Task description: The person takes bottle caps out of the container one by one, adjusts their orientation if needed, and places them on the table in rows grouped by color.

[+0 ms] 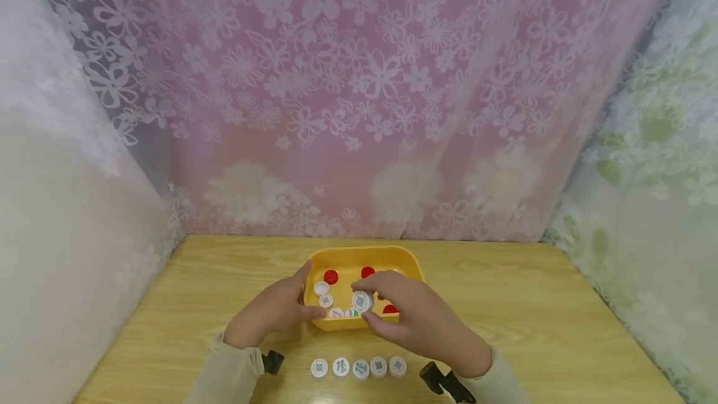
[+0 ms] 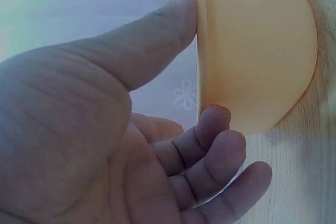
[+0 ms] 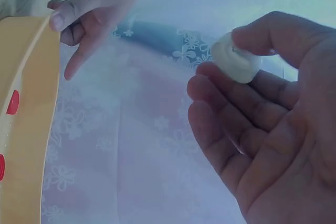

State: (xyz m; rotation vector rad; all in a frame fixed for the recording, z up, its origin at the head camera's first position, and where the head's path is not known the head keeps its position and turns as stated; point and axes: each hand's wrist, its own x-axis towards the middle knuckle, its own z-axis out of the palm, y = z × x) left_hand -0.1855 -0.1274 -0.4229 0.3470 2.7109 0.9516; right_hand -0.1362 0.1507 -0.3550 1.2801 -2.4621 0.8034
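Observation:
My right hand [image 1: 417,317] pinches a white bottle cap [image 1: 361,301] between thumb and fingers, its printed top towards the head camera. The cap [image 3: 236,61] also shows in the right wrist view, held apart from the tub. Over a yellow plastic tub [image 1: 359,324] hangs that hand, hiding part of what lies inside. My left hand [image 1: 277,304] grips the tub's left end, thumb on the near rim; in the left wrist view its thumb and fingers meet the tub's wall [image 2: 257,51]. Inside lie red caps [image 1: 331,277] and white caps [image 1: 321,288].
Several white caps [image 1: 361,368] with printed tops stand in a row on the wooden table [image 1: 538,329], nearer than the tub. Black straps with camera mounts [image 1: 273,362] sit at both wrists. Flowered curtains [image 1: 359,111] close off the back and sides.

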